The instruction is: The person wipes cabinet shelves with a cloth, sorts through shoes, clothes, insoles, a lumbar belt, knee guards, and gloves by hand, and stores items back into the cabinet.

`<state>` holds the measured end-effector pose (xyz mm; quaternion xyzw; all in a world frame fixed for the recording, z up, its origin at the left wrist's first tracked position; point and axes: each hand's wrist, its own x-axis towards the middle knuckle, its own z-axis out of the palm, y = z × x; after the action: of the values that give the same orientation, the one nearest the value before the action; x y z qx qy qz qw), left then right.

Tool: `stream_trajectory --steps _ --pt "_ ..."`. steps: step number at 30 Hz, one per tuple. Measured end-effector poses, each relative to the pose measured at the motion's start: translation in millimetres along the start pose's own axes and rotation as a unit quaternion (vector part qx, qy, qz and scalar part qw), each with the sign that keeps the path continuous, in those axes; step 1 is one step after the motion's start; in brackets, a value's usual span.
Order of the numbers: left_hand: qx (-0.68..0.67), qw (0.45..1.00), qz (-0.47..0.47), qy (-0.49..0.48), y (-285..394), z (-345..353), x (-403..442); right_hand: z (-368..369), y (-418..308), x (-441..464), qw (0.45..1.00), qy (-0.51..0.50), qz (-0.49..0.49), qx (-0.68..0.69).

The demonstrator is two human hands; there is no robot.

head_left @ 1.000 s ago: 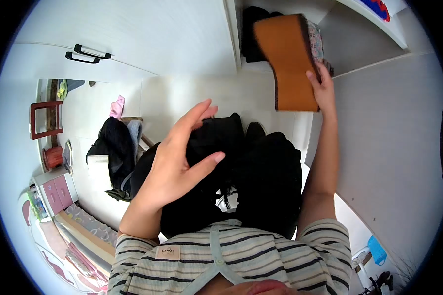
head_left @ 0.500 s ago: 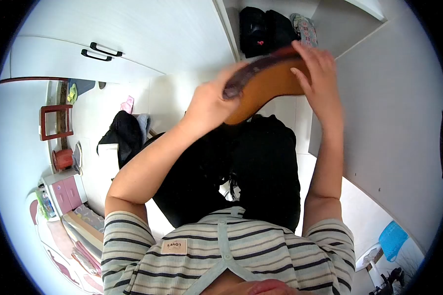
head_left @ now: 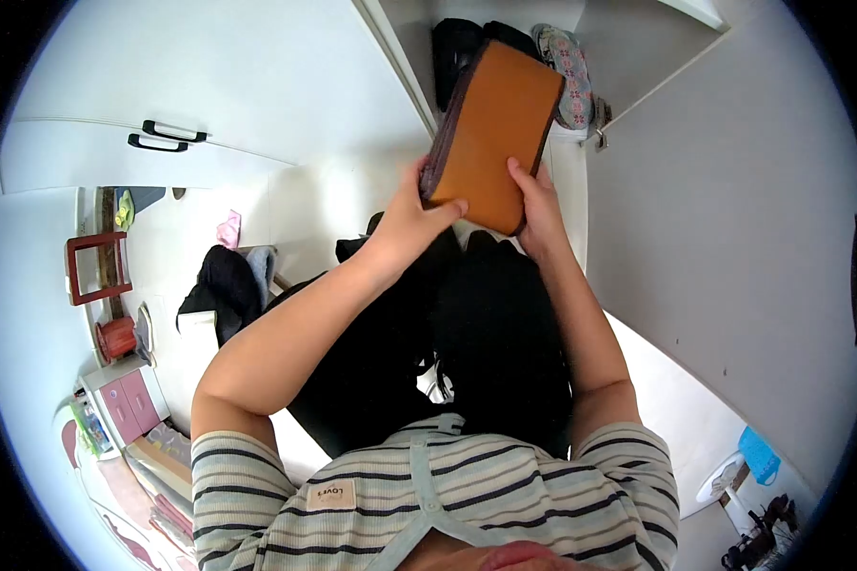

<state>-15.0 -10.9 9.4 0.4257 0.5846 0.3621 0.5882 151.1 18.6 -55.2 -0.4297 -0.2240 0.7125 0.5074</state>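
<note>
A flat, tan, leather-like bag (head_left: 501, 119) with dark edging is held up in front of the open cupboard, tilted with its top leaning right. My left hand (head_left: 414, 224) grips its lower left corner, thumb on the tan face and fingers out of sight behind. On the lower right edge, my right hand (head_left: 537, 207) is closed around the bag with its thumb pressed on the front. The back of the bag is hidden. Behind it in the cupboard are a black bag (head_left: 455, 48) and a patterned pouch (head_left: 568, 78).
An open cupboard door (head_left: 724, 209) stands at my right, and closed white doors with black handles (head_left: 167, 138) are at the left. Dark clothing (head_left: 224, 290) lies on a low seat. A pink item (head_left: 229, 228) is on the floor. Pink drawers (head_left: 129, 400) stand farther left.
The bag has turned from a bent, sideways position to a flatter, more upright one. My right hand has moved down from its far end to its lower right edge.
</note>
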Motion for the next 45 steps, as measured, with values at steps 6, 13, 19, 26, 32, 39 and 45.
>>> stream_trajectory --steps 6,13,19,26,32,39,45 --pt "0.133 0.982 0.023 -0.135 20.9 -9.5 -14.1 -53.8 -32.1 123.3 0.968 0.078 -0.204 -0.127" --pt "0.128 0.974 0.045 -0.179 51.5 -20.8 -23.9 -105.2 -60.2 251.7 0.959 -0.014 -0.110 -0.262" --pt "0.139 0.968 0.036 -0.206 62.4 -22.8 -19.1 -174.6 24.8 321.4 0.718 0.129 -0.091 -0.678" --pt "0.162 0.957 0.039 -0.238 65.6 -16.2 -13.6 -145.3 20.8 309.6 0.727 0.148 -0.232 -0.629" --pt "0.205 0.945 0.039 -0.251 66.8 -6.2 -9.0 -143.4 36.8 310.1 0.567 0.160 -0.180 -0.788" --pt "0.256 0.949 0.096 -0.155 54.8 -21.1 -7.2 -164.0 64.8 286.4 0.413 0.090 -0.381 -0.822" --pt "0.254 0.954 0.153 -0.041 45.8 -36.9 -8.8 -121.0 49.1 225.6 0.523 0.114 -0.457 -0.710"
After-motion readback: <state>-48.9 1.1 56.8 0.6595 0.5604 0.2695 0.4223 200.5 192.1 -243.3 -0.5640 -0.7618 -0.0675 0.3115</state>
